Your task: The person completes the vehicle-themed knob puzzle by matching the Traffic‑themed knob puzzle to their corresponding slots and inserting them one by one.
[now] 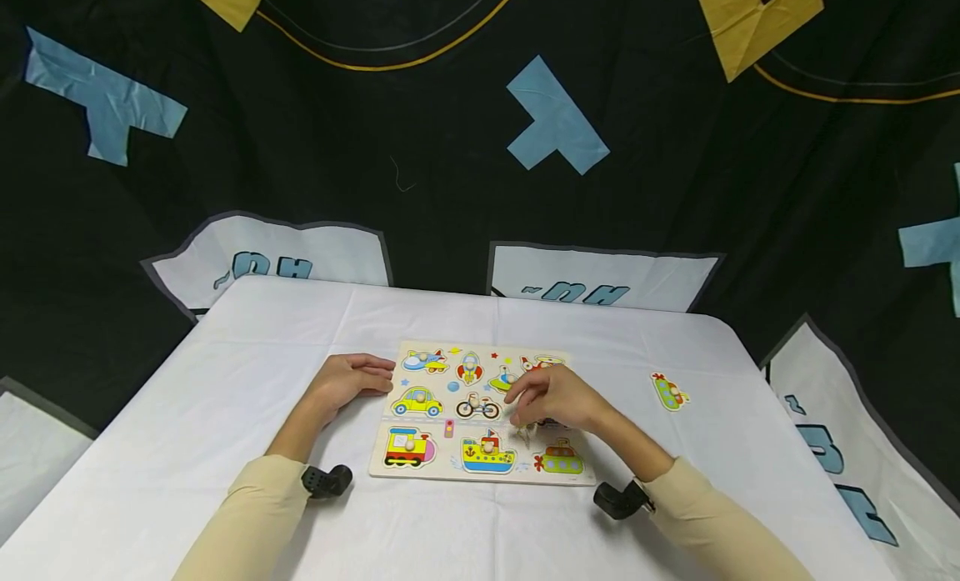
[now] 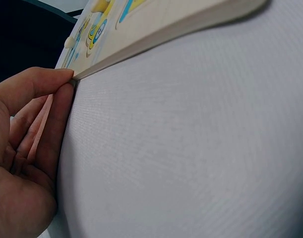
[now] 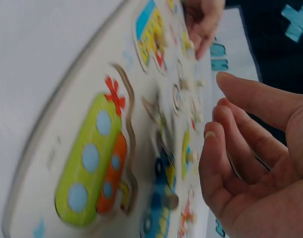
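Observation:
A wooden picture puzzle board (image 1: pixel 450 474) with knobbed vehicle pieces lies flat on the white cloth. My left hand (image 1: pixel 350 387) rests beside it, straight fingertips right at its left edge; the left wrist view shows those fingertips (image 2: pixel 64 77) at the board's corner. My right hand (image 1: pixel 558 399) hovers over the board's right part. In the right wrist view, thumb and fingers of this hand (image 3: pixel 260 144) stand apart with nothing between them. Under them a blurred small thing (image 1: pixel 525 433) overlaps the board near a blue truck piece (image 3: pixel 158 181). A submarine picture (image 3: pixel 84 168) without a knob shows in its recess.
A loose submarine piece (image 1: pixel 670 392) lies on the cloth right of the board. Car (image 1: pixel 417 402), bicycle (image 1: pixel 477 407), train (image 1: pixel 408 448) and ship (image 1: pixel 487 453) pieces sit in the board. A black curtain (image 1: pixel 450 189) hangs behind the table.

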Demonstrator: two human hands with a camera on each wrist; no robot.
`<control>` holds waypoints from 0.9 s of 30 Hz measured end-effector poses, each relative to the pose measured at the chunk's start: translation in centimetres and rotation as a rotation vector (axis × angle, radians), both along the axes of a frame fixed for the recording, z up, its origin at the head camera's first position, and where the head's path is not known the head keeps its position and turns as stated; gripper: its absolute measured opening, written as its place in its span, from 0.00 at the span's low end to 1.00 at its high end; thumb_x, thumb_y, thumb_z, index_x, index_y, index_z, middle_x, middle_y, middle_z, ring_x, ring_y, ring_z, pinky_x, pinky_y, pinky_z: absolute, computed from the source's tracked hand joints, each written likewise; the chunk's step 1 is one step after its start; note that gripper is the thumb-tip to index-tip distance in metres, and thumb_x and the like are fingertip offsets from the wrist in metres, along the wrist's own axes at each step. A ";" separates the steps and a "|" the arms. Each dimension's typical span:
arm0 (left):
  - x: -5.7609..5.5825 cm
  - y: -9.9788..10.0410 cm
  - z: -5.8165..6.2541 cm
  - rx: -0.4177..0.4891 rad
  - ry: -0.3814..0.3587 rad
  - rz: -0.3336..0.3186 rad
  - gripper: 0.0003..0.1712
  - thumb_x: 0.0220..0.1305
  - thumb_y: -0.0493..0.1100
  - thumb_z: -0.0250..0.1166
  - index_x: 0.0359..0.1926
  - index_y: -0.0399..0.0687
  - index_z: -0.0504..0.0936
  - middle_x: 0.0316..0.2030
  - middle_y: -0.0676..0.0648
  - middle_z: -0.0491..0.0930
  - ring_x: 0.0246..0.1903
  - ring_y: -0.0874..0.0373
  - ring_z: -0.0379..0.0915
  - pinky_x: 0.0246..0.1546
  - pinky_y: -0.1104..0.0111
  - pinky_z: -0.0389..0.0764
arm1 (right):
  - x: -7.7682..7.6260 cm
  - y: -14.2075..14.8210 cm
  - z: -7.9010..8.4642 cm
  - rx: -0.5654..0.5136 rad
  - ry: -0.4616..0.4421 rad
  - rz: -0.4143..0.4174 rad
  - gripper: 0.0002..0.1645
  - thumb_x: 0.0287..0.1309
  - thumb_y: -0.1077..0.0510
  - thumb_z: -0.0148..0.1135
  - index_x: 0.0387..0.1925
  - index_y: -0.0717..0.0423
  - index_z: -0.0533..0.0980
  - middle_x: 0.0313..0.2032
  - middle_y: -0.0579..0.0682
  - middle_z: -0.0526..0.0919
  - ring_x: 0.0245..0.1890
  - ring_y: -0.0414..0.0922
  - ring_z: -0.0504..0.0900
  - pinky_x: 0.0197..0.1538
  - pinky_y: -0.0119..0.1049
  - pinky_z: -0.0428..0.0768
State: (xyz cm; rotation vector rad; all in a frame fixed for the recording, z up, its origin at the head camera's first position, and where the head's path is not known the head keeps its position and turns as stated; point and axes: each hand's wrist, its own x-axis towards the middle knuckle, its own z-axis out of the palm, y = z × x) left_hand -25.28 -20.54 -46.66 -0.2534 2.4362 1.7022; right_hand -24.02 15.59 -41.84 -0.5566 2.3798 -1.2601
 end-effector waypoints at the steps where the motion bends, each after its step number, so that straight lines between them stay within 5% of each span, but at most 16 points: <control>1: 0.0 0.0 0.0 -0.001 0.000 -0.001 0.24 0.56 0.39 0.75 0.55 0.41 0.85 0.43 0.46 0.90 0.42 0.63 0.85 0.41 0.73 0.82 | -0.2 0.3 0.1 -0.003 0.001 -0.017 0.18 0.48 0.58 0.78 0.43 0.58 0.85 0.29 0.47 0.87 0.29 0.41 0.82 0.36 0.37 0.80; 13: 0.0 0.1 -0.1 -0.004 0.005 0.003 0.23 0.57 0.39 0.74 0.55 0.40 0.85 0.45 0.45 0.90 0.43 0.61 0.85 0.42 0.72 0.83 | -1.6 5.0 1.0 0.011 0.012 -0.260 0.23 0.50 0.57 0.77 0.50 0.56 0.84 0.38 0.49 0.89 0.40 0.44 0.83 0.46 0.41 0.80; 27: 0.0 -0.1 0.0 0.065 0.009 -0.019 0.25 0.56 0.36 0.74 0.56 0.36 0.84 0.46 0.42 0.89 0.39 0.64 0.85 0.40 0.74 0.84 | -1.6 11.5 2.1 -0.015 0.012 -0.404 0.33 0.57 0.54 0.74 0.62 0.60 0.77 0.56 0.62 0.83 0.46 0.42 0.84 0.51 0.39 0.82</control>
